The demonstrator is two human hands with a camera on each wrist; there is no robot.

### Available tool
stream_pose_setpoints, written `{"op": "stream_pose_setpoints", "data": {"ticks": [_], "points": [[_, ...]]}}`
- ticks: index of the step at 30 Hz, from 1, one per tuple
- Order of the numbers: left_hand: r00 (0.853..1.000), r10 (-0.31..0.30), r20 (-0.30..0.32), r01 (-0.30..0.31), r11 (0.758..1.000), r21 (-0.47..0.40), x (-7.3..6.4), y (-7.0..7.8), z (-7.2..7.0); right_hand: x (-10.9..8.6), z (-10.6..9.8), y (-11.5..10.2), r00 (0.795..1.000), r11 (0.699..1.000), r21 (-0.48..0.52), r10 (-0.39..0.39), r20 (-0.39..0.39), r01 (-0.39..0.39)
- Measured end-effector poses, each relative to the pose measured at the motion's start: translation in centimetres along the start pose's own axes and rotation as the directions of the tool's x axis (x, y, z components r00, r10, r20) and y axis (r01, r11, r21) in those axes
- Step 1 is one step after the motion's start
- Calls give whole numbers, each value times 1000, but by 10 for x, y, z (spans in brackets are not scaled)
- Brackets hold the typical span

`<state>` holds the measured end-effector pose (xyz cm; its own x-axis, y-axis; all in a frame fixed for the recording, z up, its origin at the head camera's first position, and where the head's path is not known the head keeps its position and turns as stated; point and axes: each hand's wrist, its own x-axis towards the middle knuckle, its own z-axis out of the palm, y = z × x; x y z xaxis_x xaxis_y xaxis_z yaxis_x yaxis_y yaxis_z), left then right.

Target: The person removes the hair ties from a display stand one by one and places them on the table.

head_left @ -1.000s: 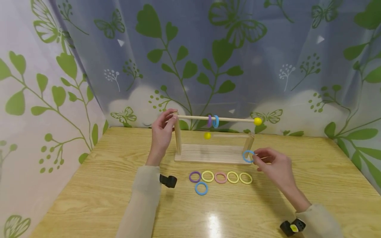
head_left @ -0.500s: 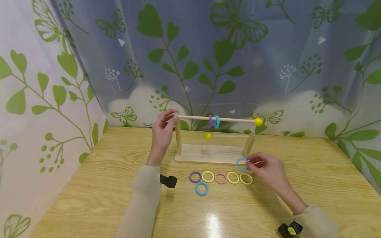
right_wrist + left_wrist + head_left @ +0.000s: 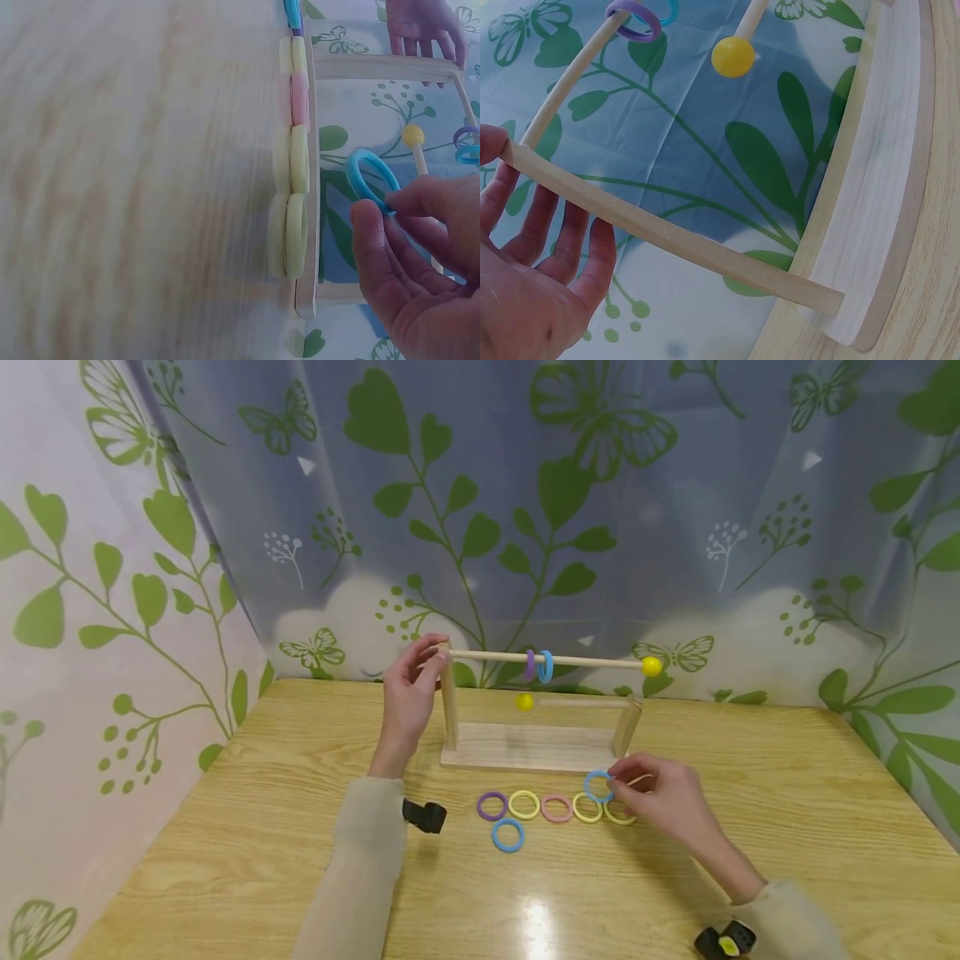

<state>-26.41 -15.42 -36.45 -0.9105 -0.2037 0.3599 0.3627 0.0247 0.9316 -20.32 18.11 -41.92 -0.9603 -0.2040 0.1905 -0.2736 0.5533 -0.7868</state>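
My left hand grips the top of the left post of a wooden stand, thumb on the near side. A rod runs right from that post to a yellow ball. On it hang a purple ring and a blue one. Between thumb and fingertips, my right hand pinches a blue ring, held up over the row of rings on the table. That row has a purple ring, a pink ring and several yellow rings; another blue ring lies in front.
The stand's flat base rests on the wooden table. From its shorter right post a second rod points left, ending in a yellow ball. A leaf-patterned curtain hangs behind the table.
My right hand has carried the blue ring left and toward me, from the stand's right post to over the yellow rings. My left hand stays on the post.
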Motion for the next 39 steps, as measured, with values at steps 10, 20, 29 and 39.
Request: {"op": "stream_pose_setpoints", "data": {"ticks": [10, 20, 29, 39], "points": [[1000, 5, -3, -5, 1000, -10, 1, -1, 0, -1, 8, -2, 993, 997, 28, 65, 101, -68], [1000, 12, 0, -12, 1000, -8, 1, 0, 1, 0, 16, -2, 985, 997, 60, 45, 169, -56], [1000, 12, -3, -12, 1000, -10, 1, 0, 0, -2, 23, -9, 973, 994, 75, 64, 223, -83], [1000, 16, 0, -16, 1000, -4, 0, -1, 0, -3, 29, -8, 957, 995, 85, 18, 289, -44]]}}
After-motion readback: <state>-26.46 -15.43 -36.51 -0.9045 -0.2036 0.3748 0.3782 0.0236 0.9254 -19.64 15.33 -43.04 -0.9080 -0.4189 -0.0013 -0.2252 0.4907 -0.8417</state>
